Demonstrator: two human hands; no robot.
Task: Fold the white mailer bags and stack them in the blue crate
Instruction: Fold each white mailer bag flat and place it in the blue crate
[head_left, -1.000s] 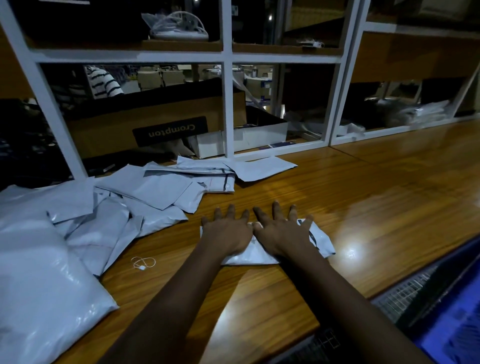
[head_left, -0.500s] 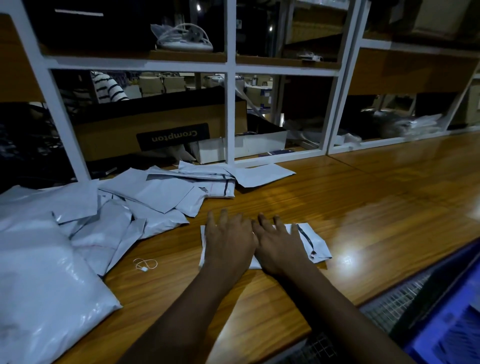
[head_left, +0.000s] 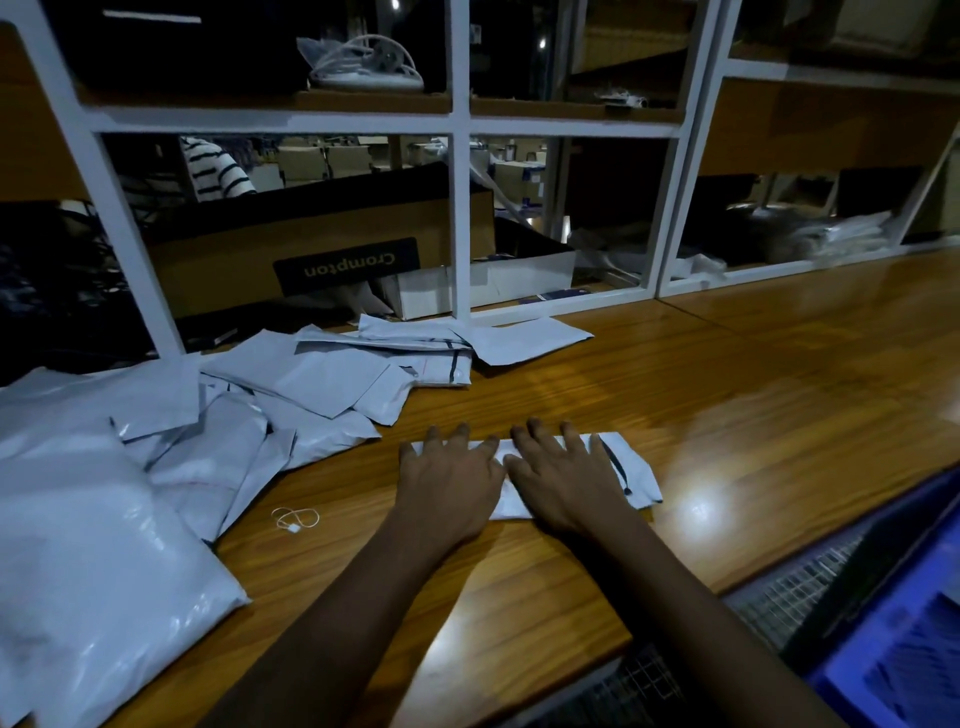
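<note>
Both hands lay flat and side by side, fingers straight and spread, nothing gripped. The left hand (head_left: 449, 483) and right hand (head_left: 566, 478) pressed down together on the folded white mailer bag (head_left: 640, 475). They were probably squeezing out air and setting the crease so the slippery plastic would not spring open. The bag sat on the wooden counter (head_left: 753, 395) just in front of the person, its dark-edged end sticking out past the right hand.

The heap of unfolded mailer bags (head_left: 311, 374) lay loose to the left, near the hands, likely so the next one could be drawn over without a stretch. A full, bulging poly bag (head_left: 93, 571) rested at the counter's left edge, and a small looped band (head_left: 295, 518) lay between it and the left arm.

The blue crate (head_left: 878, 639) stood below the counter's near edge at the lower right, on the right hand's side. In the dim light I could not tell whether any folded bags were stacked in it. Behind the white shelf frame (head_left: 460, 218), a Crompton cardboard box (head_left: 234, 260) and a small white carton (head_left: 519, 278) hid whatever they held.
</note>
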